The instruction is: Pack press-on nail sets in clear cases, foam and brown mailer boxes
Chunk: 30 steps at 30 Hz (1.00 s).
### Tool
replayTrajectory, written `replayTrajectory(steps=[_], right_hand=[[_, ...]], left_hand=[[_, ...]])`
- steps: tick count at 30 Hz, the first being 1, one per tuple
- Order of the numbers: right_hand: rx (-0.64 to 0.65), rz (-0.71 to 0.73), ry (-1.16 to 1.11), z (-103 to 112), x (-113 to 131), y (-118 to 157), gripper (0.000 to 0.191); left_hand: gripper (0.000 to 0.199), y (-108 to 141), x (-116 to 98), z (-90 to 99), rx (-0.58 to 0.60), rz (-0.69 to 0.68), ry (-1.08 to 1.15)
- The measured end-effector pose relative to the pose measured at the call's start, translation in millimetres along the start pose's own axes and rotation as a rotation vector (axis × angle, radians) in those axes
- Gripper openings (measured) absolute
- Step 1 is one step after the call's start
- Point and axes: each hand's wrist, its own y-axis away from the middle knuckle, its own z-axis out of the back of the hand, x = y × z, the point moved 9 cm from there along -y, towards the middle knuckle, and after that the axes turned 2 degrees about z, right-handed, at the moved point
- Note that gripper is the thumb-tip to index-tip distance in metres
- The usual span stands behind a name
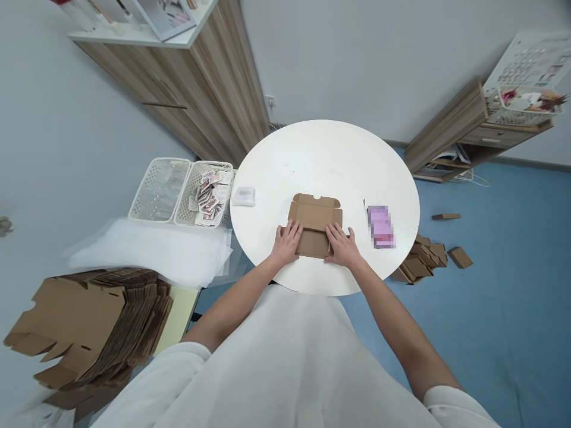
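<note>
A brown cardboard box (316,215), partly folded, lies on the round white table (330,154) near its front edge. Its lid panel with a notched flap points away from me. My left hand (288,242) rests on the box's left side, fingers on the cardboard near the fold. On the right side, my right hand (341,244) lies with its fingers on the side panel and its thumb at the lower edge. Both hands touch the box, gripping its sides. The fingertips along the inner walls are partly hard to make out.
On the table are a pixelated purple item (381,227) at right and a small clear packet (244,197) at left. White baskets (181,196), plastic sheets (151,249) and flat cardboard (84,321) are to the left. Boxes (419,261) lie on the floor at right.
</note>
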Motion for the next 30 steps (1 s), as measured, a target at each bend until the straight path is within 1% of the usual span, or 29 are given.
replayTrajectory(steps=[2,4,6,7,8,10,12,15,18,22,26,30], right_hand=[[0.006,-0.010,-0.007,0,-1,-3,0.102],[0.010,-0.016,-0.017,1,0,-4,0.102],[0.008,-0.018,-0.026,1,0,-5,0.101],[0.007,-0.018,-0.029,1,1,-6,0.101],[0.005,-0.016,-0.032,0,2,-6,0.101],[0.000,-0.012,-0.036,0,5,-7,0.101],[-0.005,-0.006,-0.036,-1,8,-8,0.101],[-0.001,0.000,-0.028,-2,11,-9,0.101],[0.005,0.005,-0.025,-3,13,-9,0.099],[-0.003,0.006,-0.026,0,15,-7,0.098],[0.000,0.014,-0.015,1,17,-6,0.096],[0.000,0.019,-0.016,1,18,-7,0.097]], left_hand=[[0.110,11,15,2.2,-0.036,0.100,0.077],[0.115,29,40,-1.4,-0.073,0.281,0.196],[0.113,50,70,-15.3,-0.080,0.496,0.356],[0.108,58,80,-25.8,-0.057,0.557,0.449],[0.103,63,86,-35.6,-0.033,0.577,0.529],[0.090,65,92,-44.7,-0.063,0.555,0.625],[0.078,61,95,-48.0,-0.115,0.538,0.700],[0.065,56,99,-52.0,-0.149,0.601,0.810],[0.054,53,100,-48.6,-0.183,0.633,0.832],[0.037,52,97,-38.7,-0.207,0.582,0.787],[0.029,54,100,-33.5,-0.219,0.602,0.803],[0.023,54,103,-33.5,-0.212,0.625,0.862]])
